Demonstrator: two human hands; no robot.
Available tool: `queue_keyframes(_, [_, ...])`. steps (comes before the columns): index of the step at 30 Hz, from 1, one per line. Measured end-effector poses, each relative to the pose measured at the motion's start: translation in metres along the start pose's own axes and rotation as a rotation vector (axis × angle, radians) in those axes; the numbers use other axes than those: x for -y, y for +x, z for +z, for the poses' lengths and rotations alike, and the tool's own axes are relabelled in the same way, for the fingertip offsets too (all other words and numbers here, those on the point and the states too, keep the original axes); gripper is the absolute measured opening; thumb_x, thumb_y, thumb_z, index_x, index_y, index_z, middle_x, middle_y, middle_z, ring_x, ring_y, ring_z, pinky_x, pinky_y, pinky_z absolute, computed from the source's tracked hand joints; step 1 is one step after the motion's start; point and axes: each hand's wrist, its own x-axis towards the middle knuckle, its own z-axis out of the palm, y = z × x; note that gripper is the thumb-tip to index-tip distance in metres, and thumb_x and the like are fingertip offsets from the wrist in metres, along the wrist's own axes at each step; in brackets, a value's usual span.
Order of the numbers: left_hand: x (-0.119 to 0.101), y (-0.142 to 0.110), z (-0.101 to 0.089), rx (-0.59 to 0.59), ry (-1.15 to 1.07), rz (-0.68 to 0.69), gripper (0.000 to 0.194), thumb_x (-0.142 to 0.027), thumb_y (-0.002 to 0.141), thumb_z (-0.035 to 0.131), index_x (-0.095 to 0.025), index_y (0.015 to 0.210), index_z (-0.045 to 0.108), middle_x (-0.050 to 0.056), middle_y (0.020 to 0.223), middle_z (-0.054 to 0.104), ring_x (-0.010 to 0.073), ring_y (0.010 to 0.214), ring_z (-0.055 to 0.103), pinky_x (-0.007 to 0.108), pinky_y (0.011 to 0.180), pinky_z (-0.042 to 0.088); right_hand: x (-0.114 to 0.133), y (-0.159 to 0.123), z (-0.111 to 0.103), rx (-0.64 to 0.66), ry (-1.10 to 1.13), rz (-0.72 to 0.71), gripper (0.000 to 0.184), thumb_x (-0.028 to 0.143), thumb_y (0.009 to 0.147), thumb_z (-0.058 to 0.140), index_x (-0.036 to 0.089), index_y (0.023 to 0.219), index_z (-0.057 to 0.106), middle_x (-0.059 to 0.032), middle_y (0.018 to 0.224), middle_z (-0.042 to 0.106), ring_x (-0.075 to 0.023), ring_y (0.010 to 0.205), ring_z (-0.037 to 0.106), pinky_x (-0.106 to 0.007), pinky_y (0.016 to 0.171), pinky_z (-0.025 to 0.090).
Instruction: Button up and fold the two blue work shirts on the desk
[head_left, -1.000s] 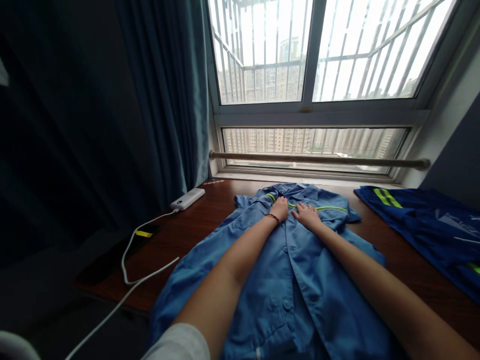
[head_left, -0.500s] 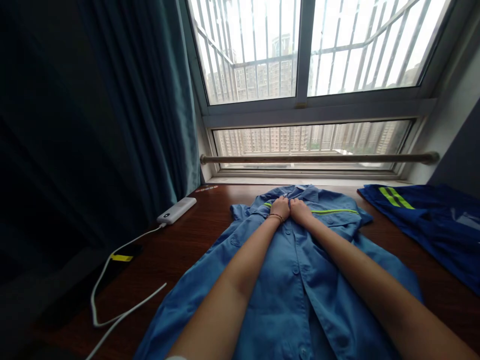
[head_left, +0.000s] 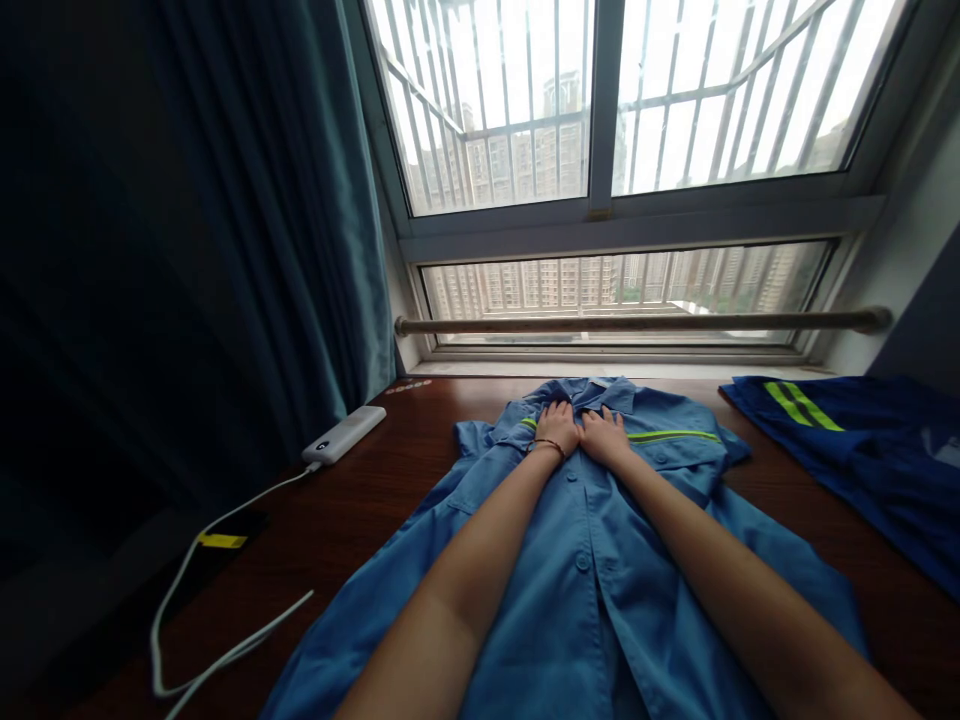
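Head view: left hand (head_left: 557, 427) and right hand (head_left: 603, 437) side by side, palms down on the upper front of the light-blue shirt (head_left: 525, 580), just near of the collar (head_left: 616, 396). Grip on both: fingers apart, laid over the cloth; can't tell if thumbs pinch any fabric. Beaded bracelet (head_left: 550, 444) on left wrist. Shirt lies front up on the brown worktop (head_left: 397, 475), collar far, hem end near, buttons down the middle, front parted at the near part. Lime stripe (head_left: 675, 436) across chest, partly under hands. Left of shirt: white power bank (head_left: 345, 435) with white cable (head_left: 178, 575) plugged in; dark item with yellow label (head_left: 223, 541) near it. Right: dark-blue garment (head_left: 870, 440) with lime stripes. Far side: rail (head_left: 645, 323) in front of window (head_left: 600, 225); blue curtain (head_left: 300, 220) far left.
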Motion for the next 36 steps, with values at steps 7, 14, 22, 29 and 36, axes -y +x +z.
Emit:
queue_keyframes(7, [0.001, 0.001, -0.001, 0.057, 0.008, 0.027, 0.039, -0.026, 0.082, 0.036, -0.015, 0.119, 0.043, 0.008, 0.128, 0.042, 0.0225, 0.118, 0.032, 0.037, 0.099, 0.025, 0.001, -0.003, -0.007, -0.016, 0.015, -0.11, 0.034, 0.025, 0.086, 0.032, 0.01, 0.093, 0.061, -0.0131, 0.099, 0.059, -0.0194, 0.101, 0.047, -0.025, 0.088, 0.032])
queue_keyframes(14, [-0.004, -0.001, -0.008, 0.055, -0.004, 0.016, 0.036, -0.023, 0.083, 0.034, -0.016, 0.116, 0.046, 0.007, 0.126, 0.044, 0.0219, 0.118, 0.033, 0.036, 0.098, 0.025, 0.0, -0.012, -0.015, -0.033, 0.02, -0.102, 0.032, 0.024, 0.084, 0.034, 0.01, 0.085, 0.064, -0.0132, 0.092, 0.061, -0.0192, 0.093, 0.053, -0.024, 0.08, 0.038])
queue_keyframes(22, [-0.001, 0.002, -0.015, 0.048, -0.075, -0.017, 0.031, -0.021, 0.077, 0.042, -0.015, 0.106, 0.053, 0.008, 0.113, 0.052, 0.0188, 0.106, 0.045, 0.029, 0.092, 0.034, 0.003, -0.014, -0.022, -0.095, 0.015, -0.087, 0.035, 0.028, 0.082, 0.035, 0.009, 0.082, 0.065, -0.0136, 0.089, 0.062, -0.02, 0.087, 0.055, -0.024, 0.079, 0.038])
queue_keyframes(29, [0.008, 0.005, -0.025, 0.058, -0.262, -0.169, 0.022, -0.031, 0.068, 0.055, -0.013, 0.08, 0.06, 0.009, 0.089, 0.058, 0.0218, 0.091, 0.051, 0.034, 0.084, 0.039, 0.011, -0.02, -0.026, -0.107, 0.0, -0.03, 0.042, 0.031, 0.085, 0.029, 0.011, 0.079, 0.065, -0.0131, 0.086, 0.063, -0.0217, 0.081, 0.058, -0.028, 0.073, 0.04])
queue_keyframes(36, [0.03, 0.005, -0.034, 0.265, -0.465, -0.031, 0.02, -0.025, 0.06, 0.064, -0.014, 0.076, 0.063, 0.0, 0.07, 0.061, 0.0114, 0.064, 0.054, 0.022, 0.06, 0.043, 0.018, -0.013, -0.038, 0.055, 0.008, 0.03, 0.032, 0.034, 0.074, 0.049, 0.011, 0.09, 0.064, -0.0161, 0.093, 0.061, -0.0269, 0.086, 0.057, -0.031, 0.069, 0.042])
